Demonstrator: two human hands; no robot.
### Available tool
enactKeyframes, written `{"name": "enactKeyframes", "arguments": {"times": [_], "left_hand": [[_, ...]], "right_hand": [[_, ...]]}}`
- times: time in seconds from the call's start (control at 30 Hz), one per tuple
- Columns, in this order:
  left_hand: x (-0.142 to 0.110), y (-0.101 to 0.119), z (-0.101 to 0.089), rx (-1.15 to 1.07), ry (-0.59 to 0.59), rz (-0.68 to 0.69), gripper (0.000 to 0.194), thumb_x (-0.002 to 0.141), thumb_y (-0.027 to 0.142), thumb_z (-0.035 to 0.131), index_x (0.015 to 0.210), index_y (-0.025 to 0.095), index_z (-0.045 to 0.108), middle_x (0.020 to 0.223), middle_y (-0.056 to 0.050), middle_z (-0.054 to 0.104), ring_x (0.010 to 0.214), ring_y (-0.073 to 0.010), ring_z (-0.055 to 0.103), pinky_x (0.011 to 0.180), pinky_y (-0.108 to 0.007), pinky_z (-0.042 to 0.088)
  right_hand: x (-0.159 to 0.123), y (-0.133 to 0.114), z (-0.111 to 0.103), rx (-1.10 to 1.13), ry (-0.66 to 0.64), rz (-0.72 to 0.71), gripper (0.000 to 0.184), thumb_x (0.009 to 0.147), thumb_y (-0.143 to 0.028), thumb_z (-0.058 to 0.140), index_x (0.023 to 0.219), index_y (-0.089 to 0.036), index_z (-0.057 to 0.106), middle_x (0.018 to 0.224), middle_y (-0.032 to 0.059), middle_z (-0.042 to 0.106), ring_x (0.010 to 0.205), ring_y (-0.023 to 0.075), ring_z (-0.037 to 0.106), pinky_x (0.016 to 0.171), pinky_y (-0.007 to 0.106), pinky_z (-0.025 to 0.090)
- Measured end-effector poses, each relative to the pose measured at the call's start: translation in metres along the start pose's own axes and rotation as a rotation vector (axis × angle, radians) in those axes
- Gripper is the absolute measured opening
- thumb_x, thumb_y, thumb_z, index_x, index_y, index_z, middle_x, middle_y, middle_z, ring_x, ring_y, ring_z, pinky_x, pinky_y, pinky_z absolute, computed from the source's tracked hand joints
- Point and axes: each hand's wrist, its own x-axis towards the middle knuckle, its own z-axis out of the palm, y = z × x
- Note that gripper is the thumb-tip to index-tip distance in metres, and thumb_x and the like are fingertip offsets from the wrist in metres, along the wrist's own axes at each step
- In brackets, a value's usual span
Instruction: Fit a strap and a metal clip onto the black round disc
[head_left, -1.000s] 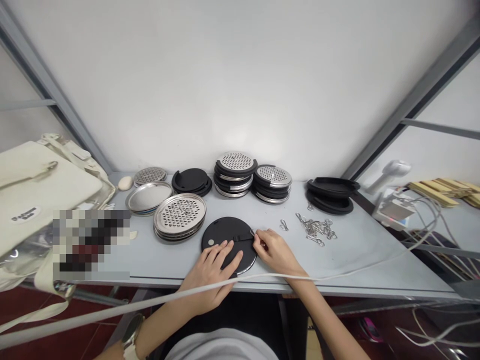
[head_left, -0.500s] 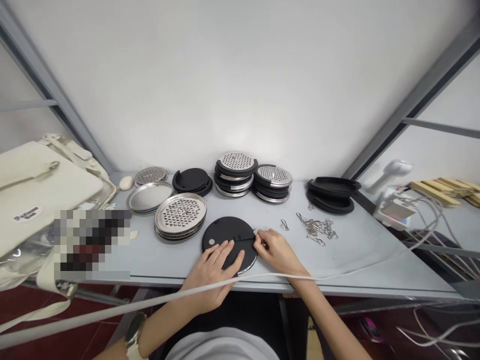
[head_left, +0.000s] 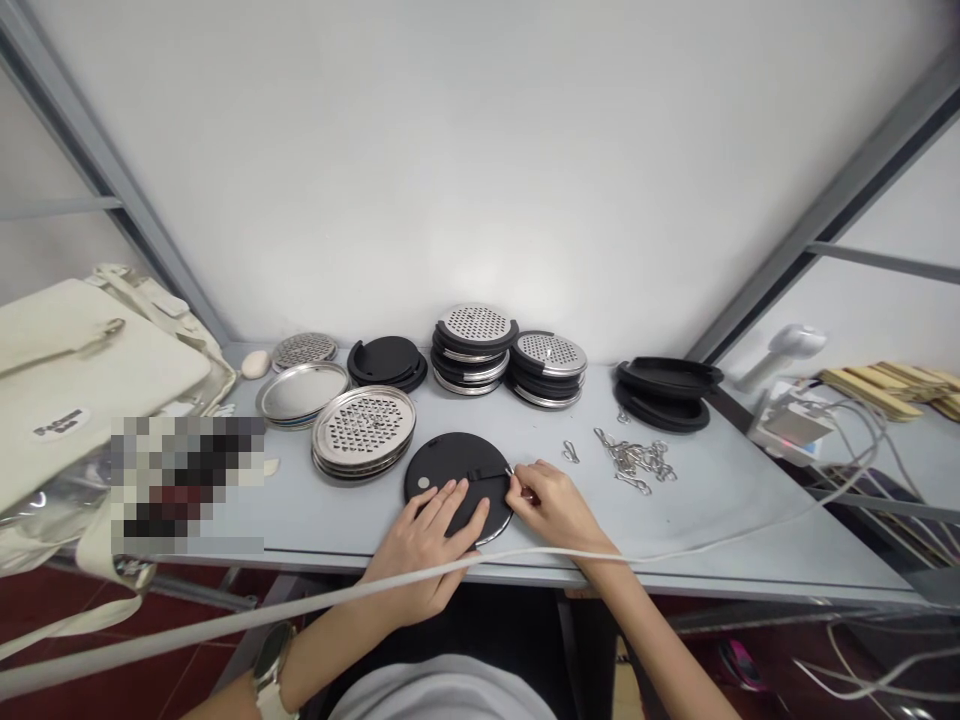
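A round black plate (head_left: 454, 455) with a silvery rim on its near edge lies on the table in front of me. It has a pale dot on its left and a dark slot across its right half. My left hand (head_left: 427, 535) rests on the plate's near side, fingers spread and laid flat. At the right edge, my right hand (head_left: 546, 500) is closed in a pinch on a small metal clip (head_left: 510, 470); only its shiny tip shows. Loose metal clips (head_left: 637, 458) are heaped to the right, with a single clip (head_left: 571, 452) nearer.
Stacked metal grater discs (head_left: 364, 428) and plain metal discs (head_left: 304, 390) stand left. Black holders with graters (head_left: 476, 350) are piled behind, and black trays (head_left: 664, 390) sit back right. A white cable (head_left: 555, 551) crosses before my forearms. A cream bag (head_left: 97, 350) is at left.
The view has shifted slightly. My right fingers have moved very little at the plate's right edge, and my left hand stays on the plate.
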Motion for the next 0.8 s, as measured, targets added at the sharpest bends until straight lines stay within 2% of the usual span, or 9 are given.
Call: {"name": "enactKeyframes", "arguments": {"times": [0.17,0.33,0.6,0.8], "left_hand": [[0.0010,0.0004,-0.0011,0.002,0.008,-0.006,0.050,0.095,0.035,0.037,0.143,0.021,0.032,0.141,-0.013,0.039,0.131,-0.0257,0.034,0.102,-0.040,0.029],[0.0010,0.0005,0.0003,0.006,0.044,-0.009,0.050,0.094,0.036,0.039,0.142,0.021,0.034,0.140,-0.013,0.041,0.129,-0.0264,0.036,0.102,-0.041,0.030],[0.0009,0.0006,0.0012,0.003,0.031,-0.011,0.051,0.094,0.037,0.039,0.142,0.021,0.034,0.140,-0.013,0.040,0.128,-0.0269,0.036,0.101,-0.042,0.030],[0.0012,0.0006,-0.0001,0.008,0.039,-0.011,0.050,0.094,0.036,0.039,0.142,0.021,0.034,0.141,-0.013,0.040,0.128,-0.0270,0.037,0.101,-0.041,0.031]], "right_hand": [[0.0007,-0.0011,0.0003,0.004,-0.019,0.027,0.026,0.092,-0.021,0.038,0.066,-0.020,0.040,0.059,-0.0009,0.048,0.059,0.0140,0.047,0.059,0.025,0.034],[0.0012,-0.0008,-0.0016,-0.015,-0.014,0.031,0.025,0.095,-0.021,0.033,0.072,-0.020,0.042,0.062,-0.0004,0.052,0.063,0.0149,0.049,0.066,0.026,0.036],[0.0012,0.0026,0.0022,-0.126,-0.056,0.043,0.029,0.097,-0.021,0.029,0.073,-0.019,0.045,0.067,0.0030,0.056,0.068,0.0176,0.050,0.074,0.030,0.036],[0.0016,0.0025,0.0007,-0.090,-0.070,0.049,0.034,0.098,-0.022,0.027,0.072,-0.019,0.048,0.065,0.0026,0.057,0.068,0.0176,0.051,0.076,0.031,0.036]]}}
